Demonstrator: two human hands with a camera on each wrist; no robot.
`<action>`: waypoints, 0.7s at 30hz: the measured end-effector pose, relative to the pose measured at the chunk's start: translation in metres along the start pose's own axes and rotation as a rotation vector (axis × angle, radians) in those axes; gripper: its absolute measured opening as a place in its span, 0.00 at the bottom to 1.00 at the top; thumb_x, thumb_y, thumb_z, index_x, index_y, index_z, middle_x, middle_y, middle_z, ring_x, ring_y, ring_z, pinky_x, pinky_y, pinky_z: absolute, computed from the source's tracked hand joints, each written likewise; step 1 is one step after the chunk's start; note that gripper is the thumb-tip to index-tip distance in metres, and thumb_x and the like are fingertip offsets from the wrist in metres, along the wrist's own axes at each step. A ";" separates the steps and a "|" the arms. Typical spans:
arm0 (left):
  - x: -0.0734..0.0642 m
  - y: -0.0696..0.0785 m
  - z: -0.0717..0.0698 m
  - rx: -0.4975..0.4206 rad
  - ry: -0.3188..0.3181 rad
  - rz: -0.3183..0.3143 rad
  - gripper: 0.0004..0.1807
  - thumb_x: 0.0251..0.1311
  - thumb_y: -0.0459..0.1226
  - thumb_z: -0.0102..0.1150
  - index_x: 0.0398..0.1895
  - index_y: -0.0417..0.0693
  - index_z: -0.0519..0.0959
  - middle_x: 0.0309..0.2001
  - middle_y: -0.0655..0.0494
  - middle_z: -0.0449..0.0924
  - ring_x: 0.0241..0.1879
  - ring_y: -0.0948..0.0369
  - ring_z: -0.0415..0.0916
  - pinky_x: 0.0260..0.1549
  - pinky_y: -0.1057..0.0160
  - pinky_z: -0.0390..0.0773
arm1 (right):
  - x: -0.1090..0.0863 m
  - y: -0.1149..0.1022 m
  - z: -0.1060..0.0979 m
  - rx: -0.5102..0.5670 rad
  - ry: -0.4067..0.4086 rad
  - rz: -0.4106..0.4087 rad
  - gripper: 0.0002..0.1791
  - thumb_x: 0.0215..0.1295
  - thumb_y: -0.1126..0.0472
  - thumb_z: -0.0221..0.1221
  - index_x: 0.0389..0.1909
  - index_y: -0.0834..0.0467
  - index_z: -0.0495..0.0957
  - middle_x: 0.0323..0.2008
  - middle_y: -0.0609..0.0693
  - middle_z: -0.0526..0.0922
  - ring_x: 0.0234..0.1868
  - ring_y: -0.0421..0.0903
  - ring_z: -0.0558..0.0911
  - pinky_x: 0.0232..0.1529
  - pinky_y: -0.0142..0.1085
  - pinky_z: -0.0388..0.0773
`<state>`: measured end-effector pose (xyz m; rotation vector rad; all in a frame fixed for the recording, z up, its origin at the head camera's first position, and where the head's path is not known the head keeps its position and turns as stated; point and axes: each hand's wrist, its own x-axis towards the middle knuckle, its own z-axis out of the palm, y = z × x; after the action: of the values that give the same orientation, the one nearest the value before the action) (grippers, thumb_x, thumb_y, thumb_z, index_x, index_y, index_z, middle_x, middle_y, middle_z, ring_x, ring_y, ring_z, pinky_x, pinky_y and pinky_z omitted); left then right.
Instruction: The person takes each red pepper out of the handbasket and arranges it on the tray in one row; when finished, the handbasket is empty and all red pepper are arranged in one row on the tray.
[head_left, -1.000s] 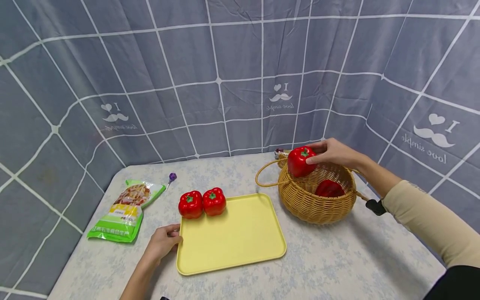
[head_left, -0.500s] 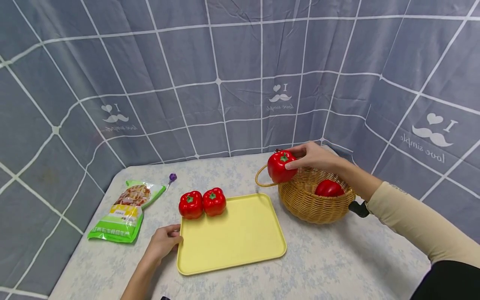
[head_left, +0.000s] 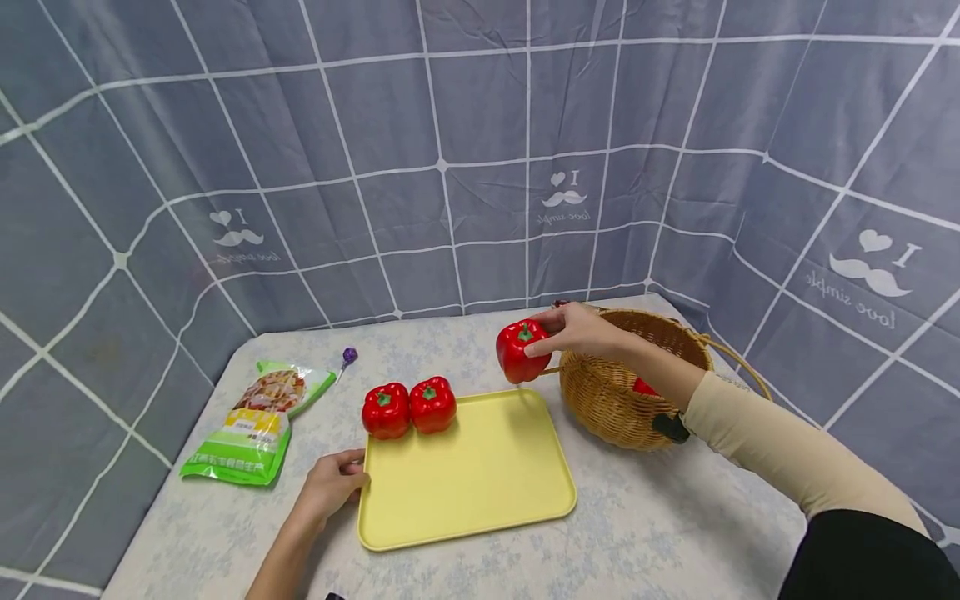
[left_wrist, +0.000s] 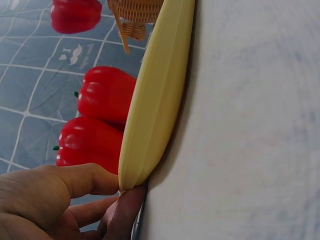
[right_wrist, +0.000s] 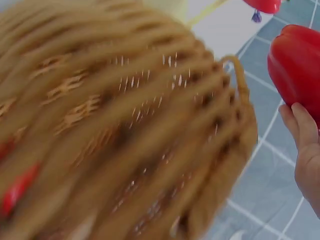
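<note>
The right hand (head_left: 581, 332) grips a red bell pepper (head_left: 513, 354), thumb on the near side and stem upward. The pepper is held clear above the worktop (head_left: 637, 533), beyond the far right corner of the yellow tray (head_left: 468, 483) and just left of the wicker basket (head_left: 607, 417). The left hand (head_left: 330, 483) pinches the left edge of the tray between thumb and fingers. The tray lies flat toward the middle of the worktop.

At the tray's far left corner, a left pepper (head_left: 386, 412) and a right pepper (head_left: 432, 407) stand side by side, green stems upward. The basket stands near the worktop's far right corner, one handle loop (head_left: 738, 362) extending to its right. A red item (head_left: 642, 387) shows inside, mostly hidden by the right forearm.

A green snack bag (head_left: 243, 429) lies along the worktop's left edge. A purple lollipop (head_left: 348, 357) lies just beyond the bag's upper right corner, toward the far edge. A blue-grey curtain (head_left: 483, 208) with white grid lines hangs behind the worktop.
</note>
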<state>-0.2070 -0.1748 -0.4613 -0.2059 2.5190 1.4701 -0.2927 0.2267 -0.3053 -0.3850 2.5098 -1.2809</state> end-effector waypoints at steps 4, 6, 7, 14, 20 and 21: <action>0.001 0.000 0.000 -0.003 -0.004 0.007 0.26 0.55 0.27 0.55 0.59 0.28 0.72 0.35 0.47 0.75 0.30 0.60 0.74 0.27 0.64 0.79 | 0.011 -0.002 0.018 0.028 0.008 -0.008 0.34 0.54 0.55 0.71 0.61 0.64 0.75 0.53 0.59 0.83 0.51 0.48 0.83 0.53 0.39 0.81; 0.001 0.000 0.000 -0.003 -0.002 0.004 0.26 0.55 0.27 0.55 0.59 0.28 0.72 0.35 0.47 0.75 0.30 0.60 0.74 0.27 0.64 0.79 | 0.016 -0.001 0.028 0.047 0.009 -0.004 0.34 0.53 0.55 0.71 0.61 0.64 0.74 0.53 0.59 0.83 0.51 0.48 0.84 0.52 0.38 0.81; 0.001 0.000 0.001 -0.004 0.000 0.002 0.25 0.55 0.27 0.56 0.59 0.29 0.72 0.35 0.47 0.75 0.30 0.60 0.74 0.26 0.64 0.79 | 0.019 -0.001 0.033 0.050 0.017 0.000 0.35 0.53 0.55 0.71 0.61 0.65 0.74 0.53 0.59 0.83 0.50 0.47 0.84 0.50 0.38 0.82; 0.001 -0.001 0.002 -0.020 -0.005 0.008 0.25 0.56 0.27 0.56 0.59 0.28 0.73 0.35 0.47 0.75 0.30 0.60 0.74 0.27 0.63 0.80 | 0.031 0.009 0.060 -0.019 0.078 0.004 0.36 0.51 0.51 0.72 0.60 0.62 0.76 0.48 0.55 0.86 0.41 0.39 0.82 0.44 0.33 0.81; 0.000 -0.002 0.001 -0.023 -0.001 0.030 0.25 0.55 0.26 0.55 0.59 0.27 0.72 0.35 0.46 0.75 0.31 0.60 0.75 0.28 0.63 0.81 | 0.038 0.016 0.077 -0.007 0.075 0.006 0.34 0.50 0.52 0.72 0.58 0.61 0.78 0.48 0.53 0.87 0.46 0.43 0.84 0.52 0.36 0.79; 0.000 -0.002 0.000 -0.021 -0.001 0.033 0.26 0.55 0.26 0.55 0.59 0.27 0.72 0.35 0.46 0.75 0.31 0.60 0.75 0.28 0.63 0.81 | 0.039 0.016 0.080 -0.013 0.078 0.009 0.34 0.50 0.52 0.73 0.59 0.61 0.78 0.48 0.53 0.86 0.47 0.43 0.84 0.52 0.36 0.79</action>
<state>-0.2066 -0.1757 -0.4636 -0.1678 2.5189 1.5091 -0.2999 0.1626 -0.3681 -0.3321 2.5823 -1.2999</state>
